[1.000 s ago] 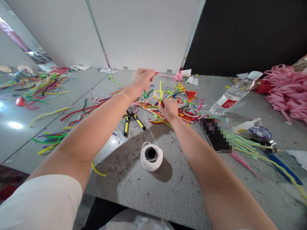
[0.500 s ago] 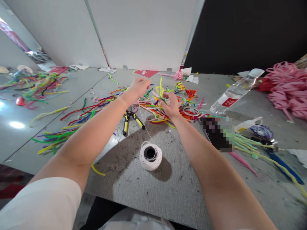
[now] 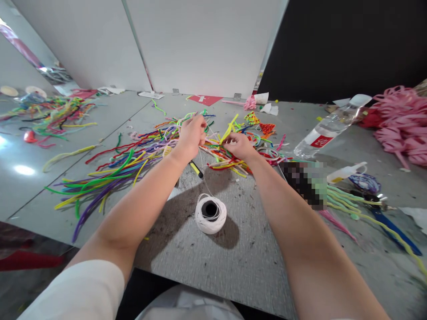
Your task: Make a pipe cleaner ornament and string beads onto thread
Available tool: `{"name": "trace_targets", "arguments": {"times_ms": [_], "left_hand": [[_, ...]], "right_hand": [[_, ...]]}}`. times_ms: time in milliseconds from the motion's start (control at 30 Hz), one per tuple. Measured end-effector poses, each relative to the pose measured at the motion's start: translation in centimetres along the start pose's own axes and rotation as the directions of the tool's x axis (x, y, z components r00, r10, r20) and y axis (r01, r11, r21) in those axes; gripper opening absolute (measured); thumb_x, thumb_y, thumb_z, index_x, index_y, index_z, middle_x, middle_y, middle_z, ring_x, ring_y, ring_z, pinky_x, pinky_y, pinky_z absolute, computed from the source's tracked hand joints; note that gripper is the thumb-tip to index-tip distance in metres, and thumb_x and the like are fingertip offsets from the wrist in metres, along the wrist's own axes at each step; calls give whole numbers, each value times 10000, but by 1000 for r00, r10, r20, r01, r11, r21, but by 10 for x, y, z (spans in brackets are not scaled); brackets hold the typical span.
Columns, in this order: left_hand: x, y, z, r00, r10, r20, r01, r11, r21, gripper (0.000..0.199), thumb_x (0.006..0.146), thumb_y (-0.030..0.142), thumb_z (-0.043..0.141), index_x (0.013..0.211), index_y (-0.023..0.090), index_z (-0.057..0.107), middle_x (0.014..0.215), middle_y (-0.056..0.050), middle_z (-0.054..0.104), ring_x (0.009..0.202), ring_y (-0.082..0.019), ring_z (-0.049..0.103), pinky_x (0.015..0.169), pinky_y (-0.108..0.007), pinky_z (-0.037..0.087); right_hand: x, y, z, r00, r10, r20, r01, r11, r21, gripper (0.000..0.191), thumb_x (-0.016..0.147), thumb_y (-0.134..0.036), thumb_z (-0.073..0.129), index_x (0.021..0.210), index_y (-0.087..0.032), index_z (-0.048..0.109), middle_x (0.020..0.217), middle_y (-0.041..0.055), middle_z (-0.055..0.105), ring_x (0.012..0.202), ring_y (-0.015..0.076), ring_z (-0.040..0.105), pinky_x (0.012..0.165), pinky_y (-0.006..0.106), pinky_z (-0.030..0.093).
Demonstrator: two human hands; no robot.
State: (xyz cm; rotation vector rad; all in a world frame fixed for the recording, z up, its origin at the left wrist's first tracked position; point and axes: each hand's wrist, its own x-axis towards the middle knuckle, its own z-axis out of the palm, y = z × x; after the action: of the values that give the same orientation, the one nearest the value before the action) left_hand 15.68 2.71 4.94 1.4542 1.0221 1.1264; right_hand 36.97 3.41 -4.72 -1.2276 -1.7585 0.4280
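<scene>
My left hand [image 3: 192,132] is closed in a pinch on a thin white string [image 3: 202,171]. That string runs down to a white spool of string [image 3: 209,226] with a dark core, standing on the grey table [image 3: 187,266]. To its right, my right hand [image 3: 238,146] has its fingers closed on a bent yellow pipe cleaner [image 3: 229,130]. Beneath and around both hands lies a tangle of coloured pipe cleaners [image 3: 220,158]. Black-and-yellow pliers [image 3: 196,169] lie partly hidden under my left forearm.
On the right a water bottle [image 3: 322,133] leans at a tilt, near pink ribbon loops [image 3: 398,124], a small glue bottle [image 3: 347,172] and a blue strap [image 3: 395,231]. Loose pipe cleaners [image 3: 96,189] spread left. White panels [image 3: 203,44] rise behind the table.
My left hand has shifted slightly right and down, closer to my right hand, and its forearm now covers more of the pliers. The yellow pipe cleaner has tilted to the right.
</scene>
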Motion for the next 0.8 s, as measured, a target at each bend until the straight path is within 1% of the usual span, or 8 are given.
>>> {"name": "trace_targets", "arguments": {"times_ms": [100, 267, 333, 433, 500, 567, 633, 800], "left_hand": [[5, -9, -5, 1000, 4, -27, 0, 986, 164, 320, 952, 396, 522, 715, 270, 348, 524, 82, 198, 461, -105, 185, 467, -293, 238], [1, -25, -4, 994, 0, 109, -47, 902, 430, 233, 854, 316, 734, 711, 226, 573, 564, 32, 469, 546, -130, 433, 575, -303, 366], [-2, -31, 0, 990, 35, 139, -106, 834, 542, 156, 815, 293, 806, 877, 200, 698, 685, -16, 634, 677, -190, 594, 686, -338, 459], [-4, -37, 5, 975, 115, 188, -211, 726, 654, 471, 819, 227, 817, 1272, 129, 732, 1017, -140, 790, 1004, -313, 730, 912, -409, 530], [-3, -42, 8, 962, 154, 226, -269, 684, 678, 568, 846, 200, 798, 1395, 92, 701, 1204, -204, 793, 1176, -351, 722, 1017, -428, 526], [0, -45, 10, 949, 181, 258, -312, 660, 683, 492, 883, 193, 771, 1361, 80, 734, 1275, -225, 787, 1251, -353, 705, 1073, -426, 515], [3, -47, 12, 937, 199, 288, -346, 645, 682, 342, 909, 191, 751, 1234, 95, 796, 1229, -206, 810, 1226, -334, 716, 1078, -412, 514], [7, -50, 9, 916, 225, 333, -396, 637, 661, 120, 905, 153, 725, 949, 158, 836, 924, -99, 814, 923, -243, 719, 899, -357, 514]], "right_hand": [[1, 1, 1, 1000, 0, 8, 0, 1000, -18, 104, 780, -252, 659, 822, -212, 746, 824, 55, 767, 794, 235, 673, 776, 373, 523], [3, 0, 2, 999, -34, 31, 35, 998, -49, 108, 841, -266, 640, 876, -218, 730, 929, 91, 774, 875, 262, 668, 869, 423, 520], [3, -2, 1, 998, -46, 49, 49, 997, -55, 85, 848, -276, 655, 868, -224, 720, 934, 94, 767, 901, 270, 657, 907, 437, 512], [2, -4, 0, 997, -43, 71, 46, 998, -43, 74, 843, -291, 674, 867, -227, 700, 914, 89, 752, 881, 267, 637, 888, 431, 507], [2, -5, -1, 997, -31, 74, 33, 999, -20, 93, 845, -308, 669, 888, -227, 686, 916, 81, 749, 863, 257, 626, 856, 415, 508], [2, -5, -2, 997, -18, 73, 17, 1000, 13, 110, 846, -325, 654, 898, -229, 668, 910, 66, 744, 858, 245, 625, 840, 400, 510], [2, -6, -3, 997, -7, 72, 3, 999, 51, 122, 836, -341, 641, 890, -232, 652, 891, 50, 733, 853, 237, 631, 833, 390, 512], [0, -7, -6, 998, 30, 56, -36, 993, 111, 145, 799, -368, 646, 851, -232, 651, 827, 21, 706, 820, 221, 637, 794, 367, 507]]}}
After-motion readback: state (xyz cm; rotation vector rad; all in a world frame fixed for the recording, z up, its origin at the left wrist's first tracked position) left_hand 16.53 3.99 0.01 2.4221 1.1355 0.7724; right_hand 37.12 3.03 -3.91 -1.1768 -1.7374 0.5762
